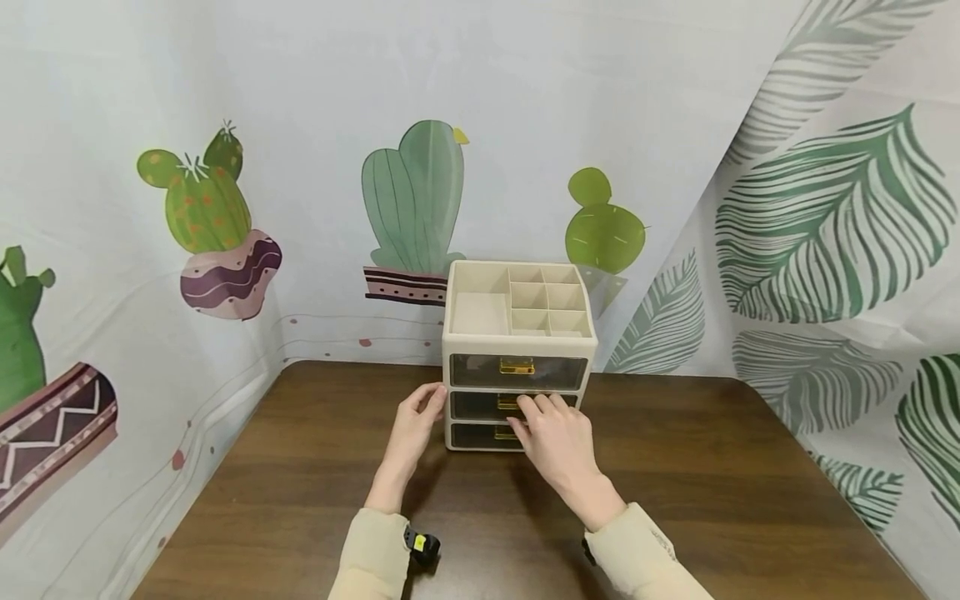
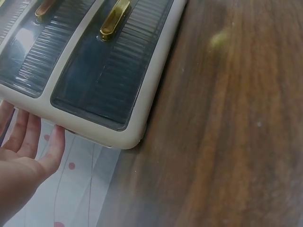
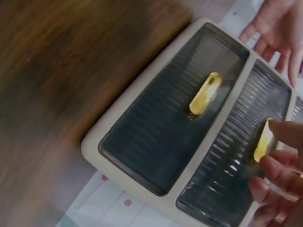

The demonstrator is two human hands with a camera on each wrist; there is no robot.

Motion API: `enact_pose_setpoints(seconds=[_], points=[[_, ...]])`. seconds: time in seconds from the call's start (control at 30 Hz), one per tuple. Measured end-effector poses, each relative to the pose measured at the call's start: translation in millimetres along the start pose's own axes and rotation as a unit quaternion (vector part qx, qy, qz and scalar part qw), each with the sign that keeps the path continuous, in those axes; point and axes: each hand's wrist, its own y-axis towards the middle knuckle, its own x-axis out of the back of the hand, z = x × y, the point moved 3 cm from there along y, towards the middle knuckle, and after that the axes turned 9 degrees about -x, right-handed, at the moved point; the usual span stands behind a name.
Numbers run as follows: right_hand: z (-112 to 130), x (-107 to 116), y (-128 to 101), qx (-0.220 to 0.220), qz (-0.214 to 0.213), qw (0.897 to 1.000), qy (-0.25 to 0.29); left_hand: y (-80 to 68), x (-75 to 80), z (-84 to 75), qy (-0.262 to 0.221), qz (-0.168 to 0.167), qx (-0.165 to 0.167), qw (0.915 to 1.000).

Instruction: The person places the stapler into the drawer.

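Observation:
A cream desk organizer (image 1: 519, 337) with three smoky drawers and gold handles stands on a dark wooden table (image 1: 300, 483). Its open top is split into small compartments. My left hand (image 1: 416, 421) lies flat with straight fingers against the organizer's left side (image 2: 142, 113); the palm (image 2: 28, 151) touches the cream frame. My right hand (image 1: 551, 429) is at the middle drawer, its fingertips (image 3: 277, 165) curled round that drawer's gold handle (image 3: 263, 142). The bottom drawer's handle (image 3: 206, 93) is free. All three drawers look closed.
Printed cloth with cactus (image 1: 412, 200) and leaf patterns hangs close behind and on both sides of the table. Bare wood (image 1: 712, 467) stretches left, right and in front of the organizer.

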Motion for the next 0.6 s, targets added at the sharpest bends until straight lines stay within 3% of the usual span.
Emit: enact_pose_setpoints(seconds=[0.37,0.6], points=[[-10,28,-14,-0.101,0.054,0.993,0.039,-0.3,1.6,-4.8,0.025,0.001,-0.004,0.9997],[-24,43,-20,-0.153,0.100,0.982,0.054,3.7,18.4,18.7,0.070,0.022,-0.010,0.9972]])
